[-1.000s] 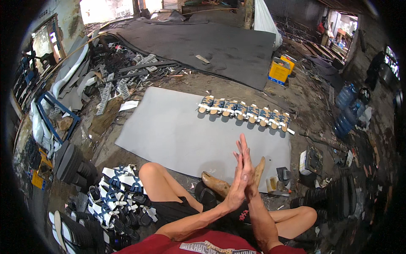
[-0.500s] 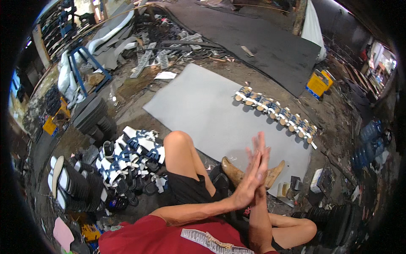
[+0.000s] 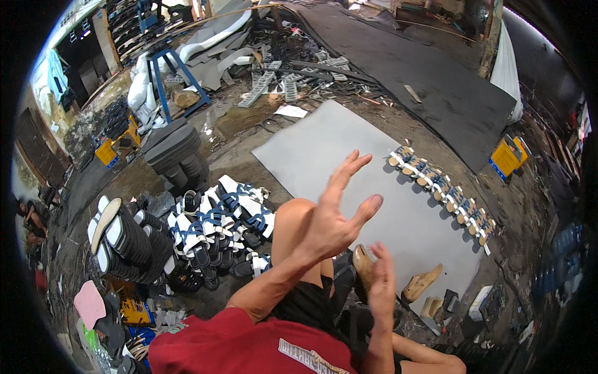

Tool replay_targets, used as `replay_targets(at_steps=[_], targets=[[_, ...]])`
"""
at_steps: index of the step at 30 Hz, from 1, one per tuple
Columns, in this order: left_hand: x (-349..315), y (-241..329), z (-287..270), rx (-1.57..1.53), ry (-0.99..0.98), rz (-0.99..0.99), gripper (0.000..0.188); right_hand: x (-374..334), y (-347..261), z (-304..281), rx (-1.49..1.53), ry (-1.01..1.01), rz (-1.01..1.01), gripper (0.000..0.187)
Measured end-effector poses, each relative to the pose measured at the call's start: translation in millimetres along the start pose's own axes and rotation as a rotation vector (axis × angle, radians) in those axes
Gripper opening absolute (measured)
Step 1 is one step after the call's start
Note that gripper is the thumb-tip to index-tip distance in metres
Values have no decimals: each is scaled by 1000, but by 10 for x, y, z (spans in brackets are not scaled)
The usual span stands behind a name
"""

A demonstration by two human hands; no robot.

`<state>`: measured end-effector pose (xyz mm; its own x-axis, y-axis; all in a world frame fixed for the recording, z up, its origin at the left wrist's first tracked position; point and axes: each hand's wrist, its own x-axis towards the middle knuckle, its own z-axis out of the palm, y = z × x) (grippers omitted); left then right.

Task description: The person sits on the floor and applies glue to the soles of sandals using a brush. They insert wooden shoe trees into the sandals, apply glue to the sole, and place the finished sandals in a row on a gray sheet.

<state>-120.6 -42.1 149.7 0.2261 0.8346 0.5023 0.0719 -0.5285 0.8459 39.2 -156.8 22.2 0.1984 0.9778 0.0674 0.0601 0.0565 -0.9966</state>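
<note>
My left hand (image 3: 336, 221) is raised in front of my knee, empty, with thumb and fingers spread apart. Lower and to its right, my right hand (image 3: 382, 283) is also empty; its fingers are stretched and slightly blurred. Just beside the right hand stands a wooden shoe last (image 3: 362, 265), partly hidden behind it. A second wooden shoe last (image 3: 423, 283) lies at the near edge of the grey sheet (image 3: 336, 134). Along the sheet's right side runs a row of sandals (image 3: 441, 187) with tan soles and blue and white straps.
Left of my knee lies a heap of white, blue and black sandals (image 3: 218, 218). Stacked soles (image 3: 134, 240) stand farther left, and more dark soles (image 3: 171, 149) behind. Yellow containers (image 3: 507, 157) and small blocks (image 3: 431, 306) sit at right. A blue trestle (image 3: 159, 87) stands behind.
My palms were pressed together over the shoe lasts; now they are apart. My left hand has moved left and up, the right has dropped lower. The view has swung left.
</note>
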Motion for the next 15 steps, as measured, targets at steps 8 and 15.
replay_targets(at_steps=[8, 15], targets=[[-417, -839, -938, -499, 27, -340, 59, 448, 904, -236, 363, 529, 54, 63], [-1224, -1383, -819, -784, -25, -956, 80, 230, 597, 658, 298, -22, 65, 80]])
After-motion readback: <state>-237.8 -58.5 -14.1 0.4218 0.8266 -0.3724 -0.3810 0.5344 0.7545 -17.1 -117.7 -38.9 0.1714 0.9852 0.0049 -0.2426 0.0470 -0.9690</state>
